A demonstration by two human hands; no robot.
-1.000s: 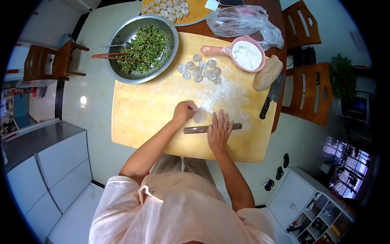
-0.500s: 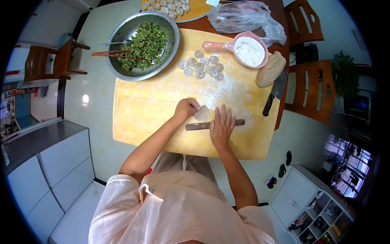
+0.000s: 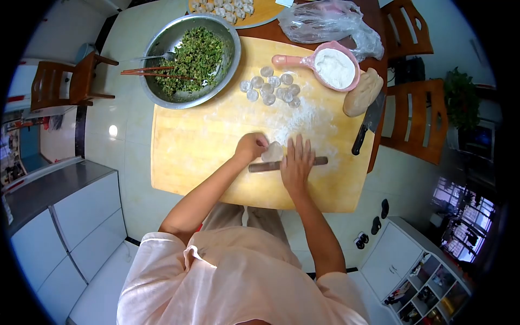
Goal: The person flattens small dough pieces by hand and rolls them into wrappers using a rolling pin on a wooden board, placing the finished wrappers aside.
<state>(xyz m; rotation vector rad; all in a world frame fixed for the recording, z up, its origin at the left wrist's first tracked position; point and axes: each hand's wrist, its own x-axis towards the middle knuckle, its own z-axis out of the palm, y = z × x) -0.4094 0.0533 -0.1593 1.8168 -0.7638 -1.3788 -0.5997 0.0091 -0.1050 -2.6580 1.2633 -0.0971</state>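
A thin round dough wrapper (image 3: 272, 153) lies on the wooden board (image 3: 189, 162), its left edge pinched in the fingers of my left hand (image 3: 252, 146). Just below the wrapper is a dark rolling pin (image 3: 264, 166). My right hand (image 3: 296, 162) rests palm-down across the pin's right half, fingers stretched out. Several small flattened dough discs (image 3: 268, 89) lie farther up the board, beside a patch of loose flour (image 3: 298, 119).
A steel bowl (image 3: 234, 65) of green filling with chopsticks and a spoon stands upper left. At the upper right are a pink scoop of flour (image 3: 334, 69), a dough lump (image 3: 363, 95), a knife (image 3: 359, 139) and a plastic bag (image 3: 325, 24). Folded dumplings (image 3: 230, 8) lie behind.
The wrapper has shifted and turned slightly in my left hand's fingers. My right hand stays on the rolling pin. The whole view has shifted a little.
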